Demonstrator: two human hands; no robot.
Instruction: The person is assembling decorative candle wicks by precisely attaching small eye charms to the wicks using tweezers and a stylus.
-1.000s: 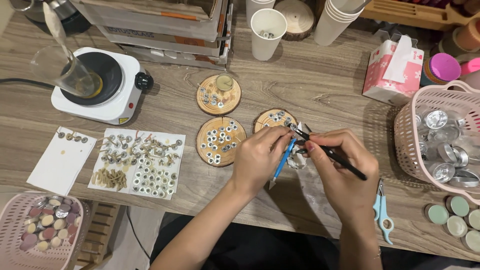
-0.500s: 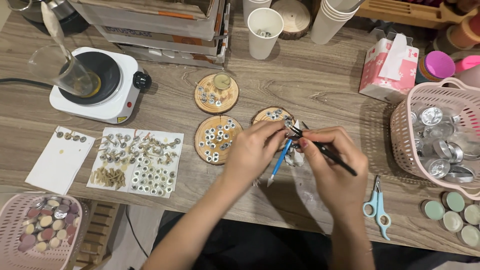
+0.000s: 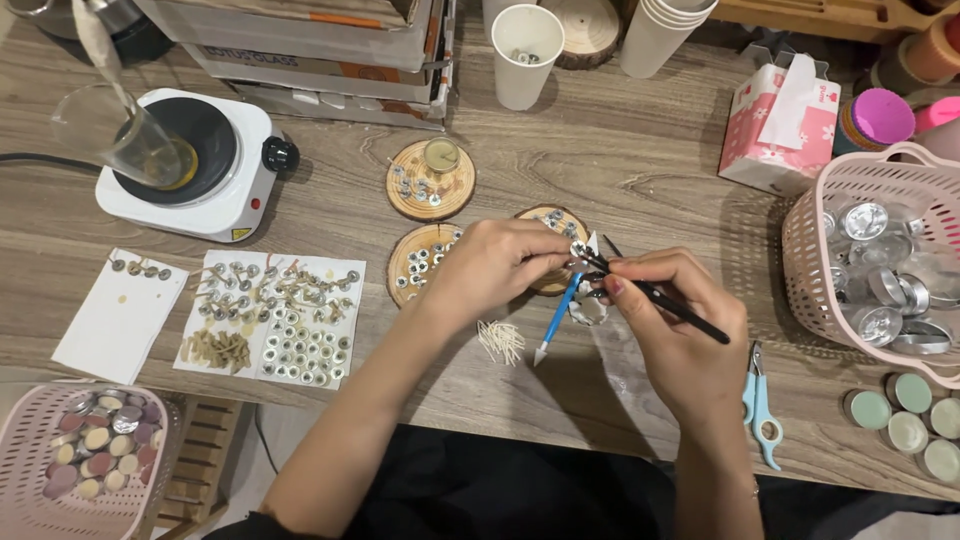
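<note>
A small metal wick tab [image 3: 577, 248] sits pinched in the left hand's [image 3: 497, 262] fingertips, just above the right-most wood slice [image 3: 553, 222] at the middle of the surface [image 3: 640, 150]. That hand's grip is closed on the tab and also on a blue tool [image 3: 556, 322], which slants down and toward the near edge, its pale tip over the wood. The right hand [image 3: 672, 318] meets it from the right, its grip closed around a thin black tool [image 3: 668, 302] whose tip touches the tab. Under the two hands lies a small bunch of pale wicks [image 3: 502, 341] and a clear plastic bag [image 3: 625, 365].

Left of the hands are two more slices, one [image 3: 417, 262] near and one [image 3: 431, 180] farther, both dotted with tabs; the far one also carries a small jar. Further left lies a white sheet [image 3: 272, 320] covered with tabs and wicks, then a smaller sheet [image 3: 120, 315]. A white hot plate [image 3: 195, 160] stands at far left with a glass beaker [image 3: 140, 140] on it. A pink basket [image 3: 75, 475] of round wax pieces sits at near left.

On the right, blue snips [image 3: 760, 405] lie just beside the right wrist. A pink basket [image 3: 810, 250] of silver tins stands at the right edge, green lids [image 3: 905, 420] near it, a tissue box [image 3: 775, 125] beyond. Paper cups [image 3: 527, 52] stand at the far side
</note>
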